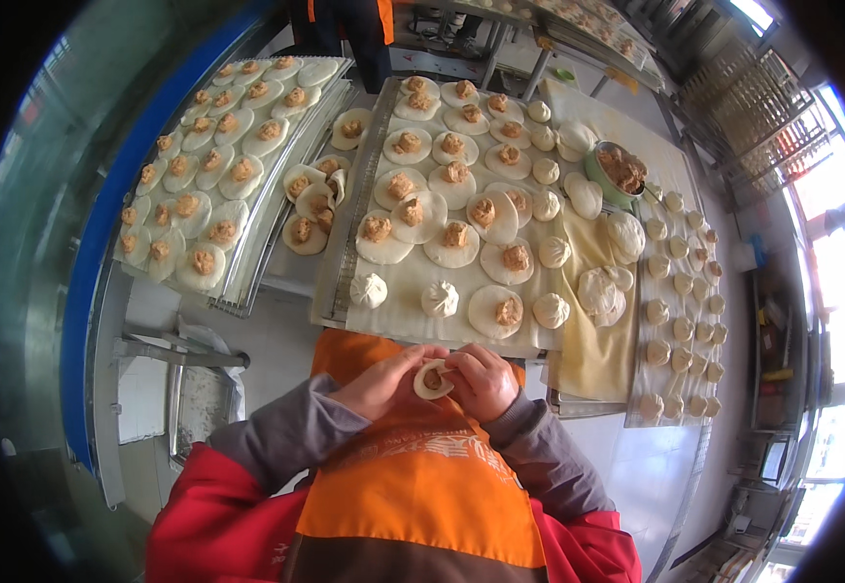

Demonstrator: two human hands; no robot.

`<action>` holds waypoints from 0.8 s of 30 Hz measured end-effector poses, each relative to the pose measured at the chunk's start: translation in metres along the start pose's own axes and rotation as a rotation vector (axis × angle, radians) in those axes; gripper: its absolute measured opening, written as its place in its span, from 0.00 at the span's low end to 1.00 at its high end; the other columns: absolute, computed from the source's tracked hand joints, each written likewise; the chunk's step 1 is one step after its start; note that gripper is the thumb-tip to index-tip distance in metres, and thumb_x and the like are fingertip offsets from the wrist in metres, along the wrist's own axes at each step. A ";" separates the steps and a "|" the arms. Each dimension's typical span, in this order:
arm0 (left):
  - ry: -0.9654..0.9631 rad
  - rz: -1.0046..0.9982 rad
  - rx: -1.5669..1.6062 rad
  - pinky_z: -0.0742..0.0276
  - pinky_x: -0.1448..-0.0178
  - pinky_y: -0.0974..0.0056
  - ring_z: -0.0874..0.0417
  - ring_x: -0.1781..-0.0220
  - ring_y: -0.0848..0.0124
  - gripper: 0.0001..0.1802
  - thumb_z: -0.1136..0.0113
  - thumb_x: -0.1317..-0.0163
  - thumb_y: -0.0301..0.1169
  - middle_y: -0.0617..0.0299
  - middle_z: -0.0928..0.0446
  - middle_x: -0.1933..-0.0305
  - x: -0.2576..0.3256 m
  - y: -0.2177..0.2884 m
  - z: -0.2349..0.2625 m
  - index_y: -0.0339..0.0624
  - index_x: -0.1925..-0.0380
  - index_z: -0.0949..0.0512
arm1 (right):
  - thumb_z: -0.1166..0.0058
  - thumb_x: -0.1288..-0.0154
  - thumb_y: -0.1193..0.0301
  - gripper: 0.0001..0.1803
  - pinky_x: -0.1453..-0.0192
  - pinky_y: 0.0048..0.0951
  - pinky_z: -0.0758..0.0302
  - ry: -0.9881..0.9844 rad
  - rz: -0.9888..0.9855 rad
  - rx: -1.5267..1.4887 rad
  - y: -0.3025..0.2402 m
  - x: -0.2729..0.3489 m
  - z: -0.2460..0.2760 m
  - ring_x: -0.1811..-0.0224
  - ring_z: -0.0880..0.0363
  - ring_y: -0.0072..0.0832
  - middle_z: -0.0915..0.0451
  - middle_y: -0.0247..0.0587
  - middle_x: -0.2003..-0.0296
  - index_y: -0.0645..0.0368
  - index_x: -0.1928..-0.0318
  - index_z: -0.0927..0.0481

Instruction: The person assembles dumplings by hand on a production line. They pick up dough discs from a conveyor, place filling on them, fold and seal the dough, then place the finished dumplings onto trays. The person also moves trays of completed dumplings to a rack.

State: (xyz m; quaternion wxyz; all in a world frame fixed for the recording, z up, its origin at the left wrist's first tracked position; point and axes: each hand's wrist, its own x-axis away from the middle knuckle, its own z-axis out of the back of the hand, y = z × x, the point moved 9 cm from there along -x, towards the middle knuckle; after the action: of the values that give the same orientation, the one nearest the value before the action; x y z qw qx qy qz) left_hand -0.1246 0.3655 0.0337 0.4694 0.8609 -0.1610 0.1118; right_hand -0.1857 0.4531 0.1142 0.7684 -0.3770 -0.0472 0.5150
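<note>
Between my two hands, in front of my orange apron [393, 486], is a partly gathered bun [432, 380] with brown filling showing in its middle. My left hand [383, 382] cups it from the left, fingers curled around the dough. My right hand [483, 380] pinches the edge of the wrapper from the right. On the tray just beyond lie two pleated buns, one closed bun [368, 290] at the left and another bun [439, 299] beside it. To their right sits a flat dough wrapper [496, 311] topped with filling.
Several filled wrappers cover the middle tray [335, 291] and the left tray [238, 303]. At the right stand a green bowl of filling [622, 171], larger dough lumps [603, 295] and rows of small buns [683, 284]. A person's dark-clothed legs [356, 39] show beyond the tables.
</note>
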 end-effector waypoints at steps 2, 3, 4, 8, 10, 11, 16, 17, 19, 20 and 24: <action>0.030 -0.022 -0.111 0.21 0.57 0.69 0.19 0.55 0.74 0.23 0.65 0.20 0.49 0.63 0.22 0.52 0.000 -0.003 -0.002 0.46 0.42 0.30 | 0.38 0.42 0.76 0.13 0.59 0.39 0.22 -0.002 -0.008 0.010 0.000 -0.001 0.000 0.64 0.20 0.44 0.22 0.43 0.65 0.59 0.56 0.22; 0.046 0.056 0.077 0.21 0.63 0.71 0.19 0.59 0.77 0.25 0.65 0.20 0.53 0.64 0.22 0.54 0.001 -0.014 -0.003 0.46 0.43 0.30 | 0.39 0.41 0.75 0.11 0.59 0.38 0.22 -0.007 -0.027 -0.003 0.000 -0.003 0.001 0.63 0.20 0.43 0.22 0.42 0.65 0.58 0.57 0.22; 0.074 0.015 0.065 0.21 0.63 0.71 0.19 0.60 0.77 0.25 0.64 0.20 0.53 0.64 0.23 0.55 0.001 -0.013 -0.001 0.47 0.44 0.29 | 0.39 0.40 0.74 0.10 0.58 0.38 0.22 -0.063 -0.019 -0.029 -0.002 -0.004 -0.004 0.62 0.20 0.42 0.22 0.41 0.66 0.58 0.58 0.21; 0.124 0.004 0.113 0.23 0.63 0.72 0.21 0.64 0.77 0.21 0.62 0.20 0.50 0.66 0.24 0.60 -0.003 -0.018 0.006 0.46 0.48 0.28 | 0.40 0.42 0.74 0.14 0.58 0.37 0.22 -0.028 0.125 0.088 -0.015 -0.013 0.002 0.62 0.20 0.39 0.22 0.38 0.66 0.55 0.54 0.22; 0.145 0.116 0.071 0.24 0.63 0.73 0.22 0.65 0.78 0.19 0.60 0.20 0.48 0.66 0.25 0.60 -0.004 -0.028 0.011 0.46 0.48 0.28 | 0.35 0.47 0.76 0.18 0.61 0.37 0.21 -0.062 0.229 0.111 -0.025 -0.011 -0.002 0.65 0.19 0.42 0.20 0.41 0.66 0.57 0.55 0.22; 0.166 0.097 0.168 0.25 0.63 0.73 0.23 0.66 0.79 0.17 0.59 0.21 0.46 0.66 0.25 0.61 -0.006 -0.027 0.010 0.47 0.50 0.27 | 0.35 0.48 0.76 0.17 0.61 0.37 0.21 -0.057 0.222 0.090 -0.024 -0.011 -0.002 0.65 0.19 0.42 0.20 0.41 0.66 0.57 0.55 0.22; 0.100 -0.015 0.132 0.24 0.62 0.72 0.23 0.64 0.79 0.22 0.60 0.21 0.52 0.67 0.24 0.63 -0.003 -0.016 0.005 0.46 0.51 0.27 | 0.34 0.49 0.76 0.15 0.61 0.37 0.22 -0.036 0.126 0.092 -0.016 -0.007 -0.002 0.65 0.19 0.40 0.20 0.38 0.66 0.56 0.59 0.20; 0.093 0.127 0.211 0.24 0.62 0.72 0.22 0.64 0.79 0.24 0.62 0.21 0.53 0.67 0.24 0.63 0.000 -0.027 0.004 0.45 0.51 0.27 | 0.34 0.49 0.76 0.14 0.62 0.36 0.22 -0.013 0.135 0.126 -0.018 -0.007 0.000 0.66 0.19 0.39 0.20 0.37 0.66 0.56 0.60 0.20; 0.043 0.077 0.075 0.23 0.61 0.71 0.22 0.64 0.78 0.28 0.65 0.21 0.57 0.66 0.24 0.62 0.002 -0.017 0.002 0.44 0.50 0.28 | 0.38 0.48 0.76 0.13 0.61 0.37 0.22 -0.014 0.164 0.126 -0.022 -0.007 0.000 0.65 0.20 0.40 0.21 0.37 0.66 0.55 0.60 0.20; 0.027 0.050 0.015 0.22 0.60 0.71 0.22 0.64 0.78 0.30 0.66 0.22 0.58 0.66 0.24 0.61 0.002 -0.013 0.001 0.44 0.49 0.28 | 0.40 0.48 0.77 0.12 0.60 0.37 0.22 -0.004 0.143 0.128 -0.020 -0.008 0.002 0.65 0.21 0.40 0.21 0.36 0.66 0.54 0.60 0.20; 0.031 -0.051 -0.025 0.24 0.64 0.72 0.23 0.68 0.78 0.30 0.67 0.21 0.57 0.64 0.24 0.63 0.000 -0.004 -0.001 0.41 0.50 0.27 | 0.36 0.45 0.74 0.11 0.62 0.37 0.22 -0.035 0.051 0.042 -0.012 -0.009 -0.002 0.67 0.20 0.38 0.22 0.36 0.70 0.53 0.60 0.19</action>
State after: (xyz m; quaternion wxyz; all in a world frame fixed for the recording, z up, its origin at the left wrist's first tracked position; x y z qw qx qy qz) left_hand -0.1229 0.3683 0.0313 0.4851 0.8571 -0.1330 0.1110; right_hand -0.1800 0.4424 0.1232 0.7617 -0.3530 -0.0401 0.5419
